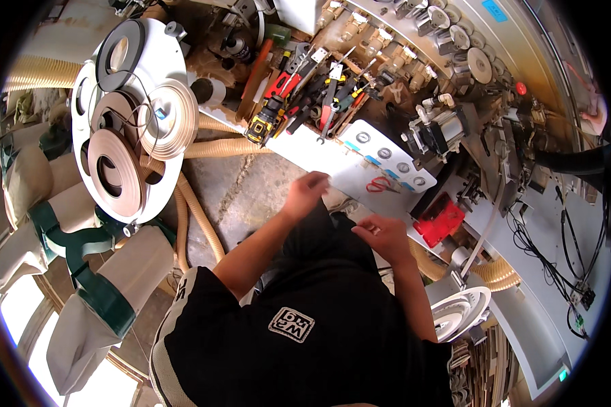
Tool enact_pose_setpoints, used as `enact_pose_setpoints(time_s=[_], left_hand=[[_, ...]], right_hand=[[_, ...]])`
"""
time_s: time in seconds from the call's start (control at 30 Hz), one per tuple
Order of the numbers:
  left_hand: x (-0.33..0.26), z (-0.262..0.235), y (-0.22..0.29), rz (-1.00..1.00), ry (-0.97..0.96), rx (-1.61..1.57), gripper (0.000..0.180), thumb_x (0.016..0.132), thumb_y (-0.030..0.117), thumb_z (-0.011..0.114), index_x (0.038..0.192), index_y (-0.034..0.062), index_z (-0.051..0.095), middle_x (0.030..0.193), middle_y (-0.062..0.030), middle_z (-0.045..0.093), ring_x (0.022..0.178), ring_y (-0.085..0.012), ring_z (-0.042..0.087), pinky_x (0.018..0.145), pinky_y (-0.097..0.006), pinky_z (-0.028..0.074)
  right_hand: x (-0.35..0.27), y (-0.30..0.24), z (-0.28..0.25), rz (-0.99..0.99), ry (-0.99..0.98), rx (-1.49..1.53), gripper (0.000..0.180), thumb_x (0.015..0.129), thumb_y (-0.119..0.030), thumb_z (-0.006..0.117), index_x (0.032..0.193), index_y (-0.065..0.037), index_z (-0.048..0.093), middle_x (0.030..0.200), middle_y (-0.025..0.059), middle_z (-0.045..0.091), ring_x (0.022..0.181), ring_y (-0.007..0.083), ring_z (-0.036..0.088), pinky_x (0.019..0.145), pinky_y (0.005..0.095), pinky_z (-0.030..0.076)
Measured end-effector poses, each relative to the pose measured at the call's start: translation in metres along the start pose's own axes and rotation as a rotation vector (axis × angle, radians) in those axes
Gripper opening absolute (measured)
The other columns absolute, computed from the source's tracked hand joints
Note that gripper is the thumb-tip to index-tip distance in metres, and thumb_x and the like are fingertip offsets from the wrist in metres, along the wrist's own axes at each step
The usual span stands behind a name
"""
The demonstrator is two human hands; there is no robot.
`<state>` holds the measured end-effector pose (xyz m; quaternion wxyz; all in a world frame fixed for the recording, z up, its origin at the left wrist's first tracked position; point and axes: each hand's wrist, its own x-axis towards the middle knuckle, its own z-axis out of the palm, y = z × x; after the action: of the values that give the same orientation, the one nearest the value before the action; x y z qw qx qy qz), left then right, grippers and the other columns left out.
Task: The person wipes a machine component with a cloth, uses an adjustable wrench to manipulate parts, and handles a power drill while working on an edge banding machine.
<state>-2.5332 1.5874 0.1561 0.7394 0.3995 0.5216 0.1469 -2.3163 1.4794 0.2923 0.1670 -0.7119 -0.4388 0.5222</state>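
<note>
My left hand (307,193) hovers over my lap near the bench's front edge, fingers loosely bent toward the right and nothing visible in them. My right hand (387,239) is lower and to the right, its fingers loosely curled and slightly apart, with no held thing showing. Closest to both hands on the bench lie red-handled scissors (383,184). Behind them is a white panel (360,159) with several round gauges. A yellow-and-black cordless drill (266,121) rests beside a heap of pliers, screwdrivers and a wrench (327,122).
At left stands a white disc rack (173,51) carrying several rolls of edge banding (115,173). Beige ribbed hoses (200,217) run below it, beside dust bags (132,271). To the right are a red case (439,220), a pneumatic cylinder (438,129) and loose black cables (543,251).
</note>
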Motion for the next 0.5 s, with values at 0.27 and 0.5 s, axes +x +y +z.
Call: enact_pose_setpoints(time_s=[0.27, 0.5], left_hand=[[0.114, -0.149, -0.096, 0.206, 0.784, 0.615, 0.069, 0.081, 0.033, 0.083, 0.137, 0.0034, 0.055, 0.148, -0.0199, 0.049, 0.135, -0.038, 0.047, 0.112, -0.049, 0.039], [0.18, -0.176, -0.054, 0.604, 0.446, 0.653, 0.048, 0.086, 0.033, 0.086, 0.122, 0.0059, 0.068, 0.115, -0.0098, 0.072, 0.106, -0.0237, 0.068, 0.089, -0.039, 0.054]], right_hand=[[-0.018, 0.026, 0.018, -0.063, 0.036, -0.146, 0.018, 0.09, -0.025, 0.075, 0.102, -0.012, 0.079, 0.083, 0.0087, 0.076, 0.077, 0.0256, 0.075, 0.069, 0.0364, 0.057], [-0.032, 0.022, 0.017, 0.065, 0.079, -0.114, 0.021, 0.096, -0.028, 0.069, 0.106, -0.012, 0.078, 0.083, 0.009, 0.077, 0.074, 0.0241, 0.075, 0.066, 0.035, 0.057]])
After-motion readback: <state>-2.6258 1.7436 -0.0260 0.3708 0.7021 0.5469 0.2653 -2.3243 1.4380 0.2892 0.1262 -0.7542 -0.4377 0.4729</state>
